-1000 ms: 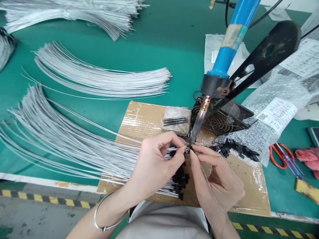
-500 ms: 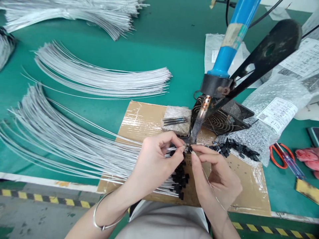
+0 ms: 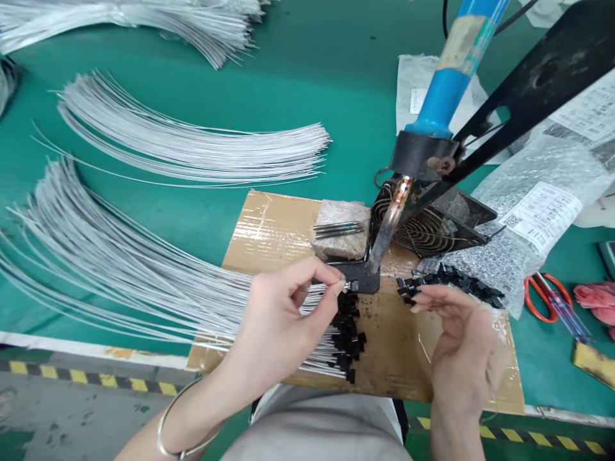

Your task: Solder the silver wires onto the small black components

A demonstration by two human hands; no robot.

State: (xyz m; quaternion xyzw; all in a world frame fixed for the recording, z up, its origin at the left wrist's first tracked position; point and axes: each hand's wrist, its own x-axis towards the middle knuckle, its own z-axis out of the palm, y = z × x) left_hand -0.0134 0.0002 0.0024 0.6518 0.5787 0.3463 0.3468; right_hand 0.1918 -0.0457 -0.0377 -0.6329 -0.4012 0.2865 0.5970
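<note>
My left hand (image 3: pixel 293 314) is closed in a pinch on a thin grey-white wire, with a small black connector (image 3: pixel 353 285) at the wire's end, just past the fingertips. This end lies over the black base of the iron stand, below the soldering iron's tip (image 3: pixel 379 246). My right hand (image 3: pixel 464 339) has its fingertips at the near left edge of a pile of loose black connectors (image 3: pixel 451 278). A thin strand of solder wire (image 3: pixel 423 346) curves out from this hand; the grip on it is partly hidden. Under my left hand lie wires with black connector ends (image 3: pixel 348 339).
The blue soldering iron (image 3: pixel 442 96) slants down in a black bracket (image 3: pixel 523 89). Behind its tip stands a small fan (image 3: pixel 423 218). A pad with metal rods (image 3: pixel 339 246) rests on cardboard (image 3: pixel 269 224). Wire bundles (image 3: pixel 192 144) lie left; scissors (image 3: pixel 541 301) and a bubble-wrap bag (image 3: pixel 509 256) lie right.
My right hand has moved right, from the iron tip to the connector pile, with the solder wire. My left hand has shifted slightly left with the wire and connector, away from the tip.
</note>
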